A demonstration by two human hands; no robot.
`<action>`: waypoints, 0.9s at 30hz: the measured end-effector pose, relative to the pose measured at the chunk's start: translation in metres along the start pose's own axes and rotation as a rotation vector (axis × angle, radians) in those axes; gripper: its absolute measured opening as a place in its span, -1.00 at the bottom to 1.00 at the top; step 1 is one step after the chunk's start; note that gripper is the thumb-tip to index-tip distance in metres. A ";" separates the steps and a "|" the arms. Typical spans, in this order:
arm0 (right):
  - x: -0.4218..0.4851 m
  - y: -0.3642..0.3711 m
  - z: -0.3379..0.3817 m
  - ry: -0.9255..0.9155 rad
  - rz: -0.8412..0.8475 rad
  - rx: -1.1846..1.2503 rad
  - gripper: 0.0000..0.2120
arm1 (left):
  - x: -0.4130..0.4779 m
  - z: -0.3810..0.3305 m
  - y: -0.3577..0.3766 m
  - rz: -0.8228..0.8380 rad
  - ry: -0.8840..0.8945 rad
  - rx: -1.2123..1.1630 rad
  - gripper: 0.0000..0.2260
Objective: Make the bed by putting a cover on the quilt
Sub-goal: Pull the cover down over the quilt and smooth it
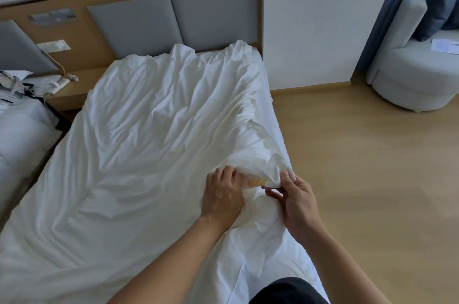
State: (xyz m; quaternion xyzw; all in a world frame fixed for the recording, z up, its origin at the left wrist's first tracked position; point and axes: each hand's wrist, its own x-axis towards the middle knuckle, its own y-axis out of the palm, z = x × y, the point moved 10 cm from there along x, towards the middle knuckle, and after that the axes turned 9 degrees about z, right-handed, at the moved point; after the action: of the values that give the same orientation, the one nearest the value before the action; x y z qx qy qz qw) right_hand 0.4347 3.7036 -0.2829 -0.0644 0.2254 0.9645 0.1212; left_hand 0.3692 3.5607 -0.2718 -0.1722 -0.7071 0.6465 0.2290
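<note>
A crumpled white quilt cover (149, 134) lies spread over the whole bed. Near the bed's right edge a bunched fold of the white fabric (260, 167) is raised, with a small yellow mark (257, 182) on it. My left hand (223, 194) grips the fold from the left, fingers curled into the cloth. My right hand (295, 201) pinches the same fold from the right, thumb below and fingers on top. Whether the quilt itself is inside the cover cannot be told.
A grey padded headboard (173, 20) stands at the far end, a wooden nightstand (72, 95) to its left. A second bed (17, 129) with a bag lies at far left. Wooden floor (360, 167) runs along the right, with a pale armchair (417, 62) beyond.
</note>
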 end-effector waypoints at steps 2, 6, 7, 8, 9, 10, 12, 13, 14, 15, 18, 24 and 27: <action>0.001 0.006 -0.002 0.004 0.013 -0.021 -0.56 | 0.005 0.017 0.000 -0.036 -0.059 0.005 -0.84; 0.004 0.017 -0.012 0.021 0.061 -0.029 -0.59 | 0.014 0.038 -0.011 0.020 -0.184 -0.449 -0.78; 0.006 0.019 -0.015 0.023 0.064 -0.039 -0.60 | 0.015 0.039 -0.010 0.045 -0.238 -0.560 -0.84; 0.008 0.020 -0.016 0.022 0.064 -0.048 -0.62 | 0.015 0.040 -0.008 0.063 -0.296 -0.651 -0.89; 0.010 0.021 -0.018 0.021 0.061 -0.059 -0.63 | 0.015 0.043 -0.004 0.076 -0.356 -0.712 -0.90; 0.012 0.021 -0.019 0.020 0.059 -0.066 -0.63 | 0.014 0.047 -0.002 0.092 -0.413 -0.740 -0.89; 0.015 0.021 -0.023 0.025 0.050 -0.081 -0.62 | 0.016 0.052 0.004 0.216 -0.459 -0.713 -0.82; 0.016 0.020 -0.025 0.030 0.043 -0.087 -0.62 | 0.018 0.053 0.007 0.313 -0.426 -0.629 -0.77; 0.017 0.020 -0.028 0.038 0.040 -0.096 -0.61 | 0.020 0.052 0.011 0.412 -0.376 -0.508 -0.73; 0.017 0.020 -0.031 0.046 0.040 -0.108 -0.61 | 0.020 0.051 0.011 0.473 -0.325 -0.375 -0.71; 0.017 0.027 -0.036 0.067 0.081 -0.130 -0.61 | 0.023 0.042 0.009 0.482 -0.178 -0.158 -0.72; 0.023 0.022 -0.036 0.076 0.061 -0.074 -0.63 | 0.023 0.041 0.007 0.338 -0.212 -0.569 -0.85; 0.025 0.018 -0.042 0.084 0.071 -0.129 -0.77 | 0.018 0.043 0.007 0.286 -0.298 -0.750 -0.92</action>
State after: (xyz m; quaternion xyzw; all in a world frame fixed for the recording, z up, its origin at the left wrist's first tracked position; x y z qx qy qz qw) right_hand 0.4087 3.6739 -0.3172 -0.1042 0.1701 0.9772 0.0729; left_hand 0.3302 3.5350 -0.2799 -0.2447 -0.8876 0.3876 -0.0460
